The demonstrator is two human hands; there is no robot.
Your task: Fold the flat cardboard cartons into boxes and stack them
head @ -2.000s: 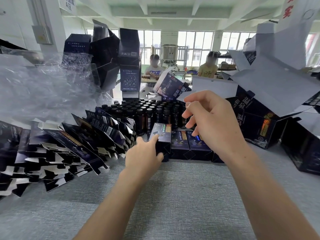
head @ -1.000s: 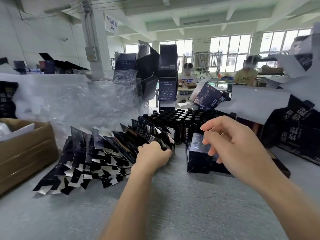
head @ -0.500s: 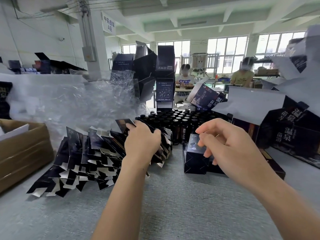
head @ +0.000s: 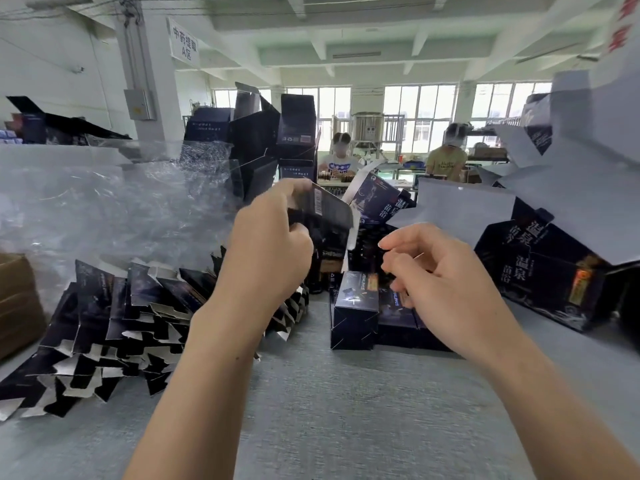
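The left hand (head: pixel 266 251) pinched a flat carton (head: pixel 329 216) above the right end of the pile (head: pixel 114 320); the right hand (head: pixel 433 271) hung empty, fingers loosely curled, right of the pile; picking looked done; next, both hands should squeeze the carton open.

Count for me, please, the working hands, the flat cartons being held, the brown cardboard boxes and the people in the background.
Working hands: 2 (left hand, right hand)
Held flat carton: 1
Plain brown cardboard box: 1
Background people: 2
Total: 6
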